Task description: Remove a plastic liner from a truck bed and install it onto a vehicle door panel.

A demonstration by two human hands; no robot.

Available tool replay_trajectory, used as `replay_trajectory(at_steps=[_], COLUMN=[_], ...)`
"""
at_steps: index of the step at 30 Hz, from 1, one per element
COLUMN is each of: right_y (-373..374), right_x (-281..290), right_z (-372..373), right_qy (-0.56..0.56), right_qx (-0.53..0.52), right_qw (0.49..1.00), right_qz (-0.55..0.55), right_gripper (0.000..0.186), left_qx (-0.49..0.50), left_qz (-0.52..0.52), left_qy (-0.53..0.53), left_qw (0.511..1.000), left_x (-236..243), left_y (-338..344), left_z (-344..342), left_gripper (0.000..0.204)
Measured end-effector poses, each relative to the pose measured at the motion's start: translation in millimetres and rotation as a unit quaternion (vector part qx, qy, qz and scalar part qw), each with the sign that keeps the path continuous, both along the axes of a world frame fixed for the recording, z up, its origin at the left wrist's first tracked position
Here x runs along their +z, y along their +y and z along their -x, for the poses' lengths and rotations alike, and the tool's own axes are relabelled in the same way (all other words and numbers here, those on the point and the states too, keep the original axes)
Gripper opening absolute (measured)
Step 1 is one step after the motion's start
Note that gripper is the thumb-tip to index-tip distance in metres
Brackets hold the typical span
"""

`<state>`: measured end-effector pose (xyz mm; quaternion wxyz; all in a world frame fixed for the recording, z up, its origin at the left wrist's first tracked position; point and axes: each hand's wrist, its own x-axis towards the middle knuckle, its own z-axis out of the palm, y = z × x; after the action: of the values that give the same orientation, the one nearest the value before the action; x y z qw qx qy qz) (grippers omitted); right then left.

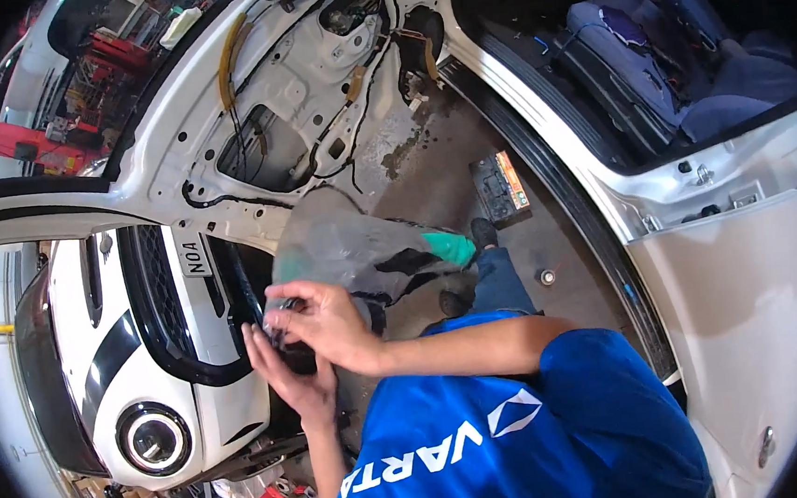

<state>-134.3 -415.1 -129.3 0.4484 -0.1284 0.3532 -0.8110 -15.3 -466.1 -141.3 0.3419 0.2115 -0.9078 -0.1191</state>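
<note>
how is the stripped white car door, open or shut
Open: the door stands swung out from the sill, with floor showing between them.

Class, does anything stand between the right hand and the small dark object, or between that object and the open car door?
Nothing visible separates the right hand from the small dark object it holds. Toward the open car door, a see-through plastic sheet overlaps the door's lower edge; whether it blocks the way is unclear.
</note>
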Motion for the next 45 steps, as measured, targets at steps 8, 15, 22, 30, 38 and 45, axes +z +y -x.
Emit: replay_trajectory(at_steps=[8, 15, 22, 30, 38, 45], right_y=[3.3, 7.4, 39.7, 51.3, 21.3, 26.5], right_x=[-0.6, -17.9, -99.2, -152.8, -167.6, -196.2], right_z=[31.3, 73.8, 49.0, 86.9, 87.7, 115.0], right_qy=[-0.017, 0.021, 0.346, 0.451, 0.543, 0.562], right_qx=[-0.054, -0.138, -0.175, -0.136, -0.356, -0.266], right_qw=[0.997, 0.989, 0.825, 0.659, 0.673, 0.677], right_qz=[-0.059, -0.038, -0.412, -0.586, -0.356, -0.394], right_gripper=[0.039, 0.055, 0.088, 0.078, 0.073, 0.082], left_qx=[-0.038, -0.022, -0.084, -0.081, -0.099, -0.083], left_qz=[-0.184, -0.138, 0.039, 0.056, 0.067, 0.056], left_qy=[0.096, 0.096, -0.103, -0.185, -0.239, -0.16], left_qw=[0.977, 0.986, 0.99, 0.978, 0.963, 0.982], left_x=[-17.4, -19.1, 13.5, 25.2, 75.2, 118.1], left_y=[-7.0, -48.8, -49.0, -41.6, -28.7, -34.5], left_z=[60.6, 96.0, 138.3, 152.7, 126.0, 88.2], left_gripper=[0.067, 0.044, 0.022, 0.013, 0.016, 0.014])
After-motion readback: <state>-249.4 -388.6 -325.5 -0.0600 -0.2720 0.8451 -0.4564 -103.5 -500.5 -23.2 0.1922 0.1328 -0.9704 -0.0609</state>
